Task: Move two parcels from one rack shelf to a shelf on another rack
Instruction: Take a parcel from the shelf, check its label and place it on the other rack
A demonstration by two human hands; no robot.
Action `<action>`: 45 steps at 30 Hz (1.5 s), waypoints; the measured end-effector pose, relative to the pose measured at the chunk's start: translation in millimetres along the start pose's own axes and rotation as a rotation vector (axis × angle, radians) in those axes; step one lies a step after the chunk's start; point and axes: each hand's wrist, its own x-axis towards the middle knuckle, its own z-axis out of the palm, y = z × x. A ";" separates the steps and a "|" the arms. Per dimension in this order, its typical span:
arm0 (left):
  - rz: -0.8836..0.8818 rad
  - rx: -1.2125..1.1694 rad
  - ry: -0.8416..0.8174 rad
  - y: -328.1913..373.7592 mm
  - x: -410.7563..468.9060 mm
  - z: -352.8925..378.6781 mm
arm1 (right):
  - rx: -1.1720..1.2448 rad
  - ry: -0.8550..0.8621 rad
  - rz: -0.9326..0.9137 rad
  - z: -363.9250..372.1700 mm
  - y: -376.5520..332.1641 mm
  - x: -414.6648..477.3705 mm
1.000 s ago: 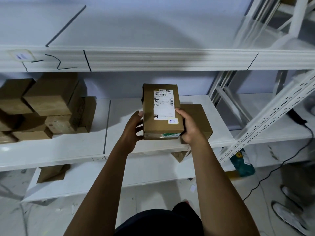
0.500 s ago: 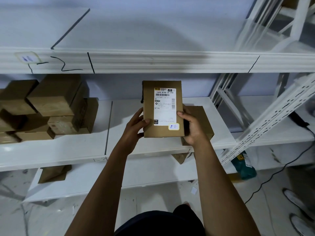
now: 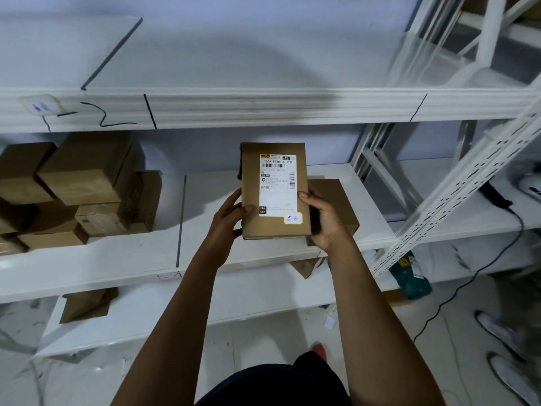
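Observation:
A flat brown parcel [image 3: 251,183] with a white shipping label faces me, held over the middle white shelf [image 3: 205,194]. My left hand [image 3: 229,222] grips its lower left edge. On the lower right edge sits my right hand [image 3: 325,221]. A second brown parcel [image 3: 336,194] lies on the shelf just behind and to the right, partly hidden by my right hand and the held parcel.
Several brown boxes [image 3: 79,186] are stacked at the left of the same shelf. The shelf above [image 3: 234,106] is bare, with black marks. A neighbouring white rack [image 3: 468,177] stands at the right. Brown parcels lie on the lower shelf [image 3: 85,303]; shoes and a cable are on the floor.
The held parcel has tilted up so its label faces me squarely. My left thumb has come onto its front. The view has shifted slightly.

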 end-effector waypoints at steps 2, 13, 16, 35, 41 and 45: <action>0.004 0.002 -0.006 3.5 -5.2 -1.4 | 0.002 -0.009 -0.013 2.3 0.8 -5.6; 0.030 -0.040 0.007 2.6 -51.5 -12.5 | -0.011 0.021 -0.034 20.7 26.9 -53.1; 0.055 -0.033 0.013 2.4 -64.3 -14.4 | -0.011 0.015 -0.063 33.8 28.6 -67.6; 0.162 0.011 0.215 46.2 -248.5 -80.1 | 0.087 -0.070 -0.181 176.4 69.7 -232.9; 0.256 -0.066 0.273 83.4 -280.4 -168.5 | 0.007 -0.123 -0.304 283.2 85.2 -248.2; 0.315 -0.134 0.236 102.4 -286.7 -252.5 | 0.008 -0.129 -0.352 366.4 109.1 -244.9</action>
